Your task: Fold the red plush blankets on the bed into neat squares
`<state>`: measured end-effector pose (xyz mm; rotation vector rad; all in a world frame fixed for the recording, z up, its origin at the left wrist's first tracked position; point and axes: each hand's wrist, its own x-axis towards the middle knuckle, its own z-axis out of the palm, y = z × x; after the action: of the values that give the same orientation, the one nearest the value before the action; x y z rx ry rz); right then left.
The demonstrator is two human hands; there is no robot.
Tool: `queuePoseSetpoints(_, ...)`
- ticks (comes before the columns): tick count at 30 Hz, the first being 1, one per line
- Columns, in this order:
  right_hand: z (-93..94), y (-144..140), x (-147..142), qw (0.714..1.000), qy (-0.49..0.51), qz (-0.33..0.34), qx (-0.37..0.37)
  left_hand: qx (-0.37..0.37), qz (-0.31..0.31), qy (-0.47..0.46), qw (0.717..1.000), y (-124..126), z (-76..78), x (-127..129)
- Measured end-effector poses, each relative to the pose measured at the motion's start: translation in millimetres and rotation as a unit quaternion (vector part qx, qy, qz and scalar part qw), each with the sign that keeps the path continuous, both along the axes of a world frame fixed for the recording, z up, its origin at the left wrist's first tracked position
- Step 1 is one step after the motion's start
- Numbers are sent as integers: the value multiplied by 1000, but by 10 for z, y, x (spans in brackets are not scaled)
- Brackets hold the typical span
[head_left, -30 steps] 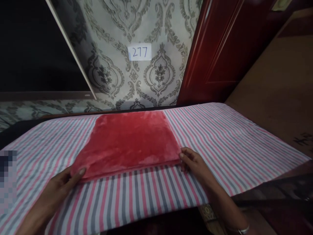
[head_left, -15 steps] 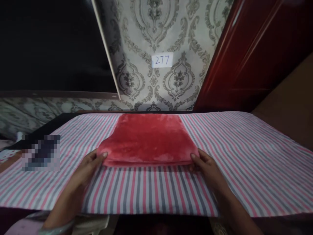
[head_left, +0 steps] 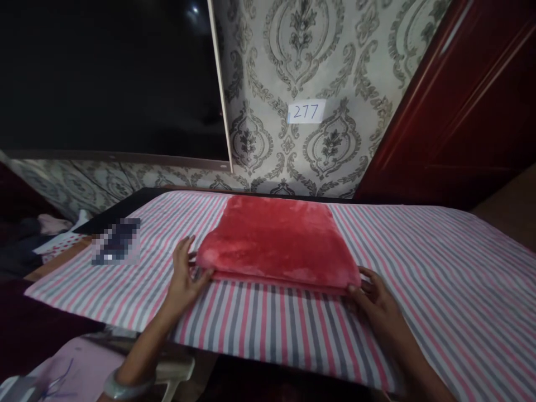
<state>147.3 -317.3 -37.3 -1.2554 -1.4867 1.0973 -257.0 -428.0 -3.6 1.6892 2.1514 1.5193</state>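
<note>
A folded red plush cloth (head_left: pixel 276 243) lies on the striped cloth that covers the table. Its layers show along the near edge. At its near left corner is my left hand (head_left: pixel 184 273), with the fingers spread and raised beside the cloth and the thumb against the edge. My right hand (head_left: pixel 377 296) is closed around the near right corner, thumb at the front edge and fingers along the side. Some of the right fingers are hidden under the hand. A pale bangle (head_left: pixel 128 388) circles my left wrist.
The pink, grey and white striped cloth (head_left: pixel 439 268) spreads on both sides. A blurred-out dark object (head_left: pixel 117 243) lies at its left. Behind are a dark screen (head_left: pixel 113 78), a patterned wall with a paper reading 277 (head_left: pixel 306 111), and a dark red wooden panel (head_left: pixel 452 111).
My view has swung left, so everything sits further right. My left fingers have loosened from the corner and spread. The red cloth appears to lie as before, with my right hand still at its corner.
</note>
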Motion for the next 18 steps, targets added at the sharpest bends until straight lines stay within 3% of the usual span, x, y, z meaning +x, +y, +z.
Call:
queuePoseSetpoints(2,-34,1,38,980,-119,-46,153,17,12,218,976,-57,-23,20)
queuePoseSetpoints(4,-54,14,46,914,-247,-56,317,-11,-6,370,929,-79,-26,33)
queuePoseSetpoints(6,-73,42,16,843,-339,-19,418,-41,-26,448,893,-55,-23,39)
queuePoseSetpoints(9,-131,116,-76,796,-396,38,457,-60,-30,502,862,44,-52,23)
queuePoseSetpoints(14,-127,277,-179,774,-389,54,496,-35,-37,539,841,225,-64,-70)
queuePoseSetpoints(16,65,306,-147,765,-377,53,519,-21,-34,538,842,257,104,-98)
queuePoseSetpoints(18,407,284,-59,766,-361,38,530,2,-26,528,849,238,422,-97)
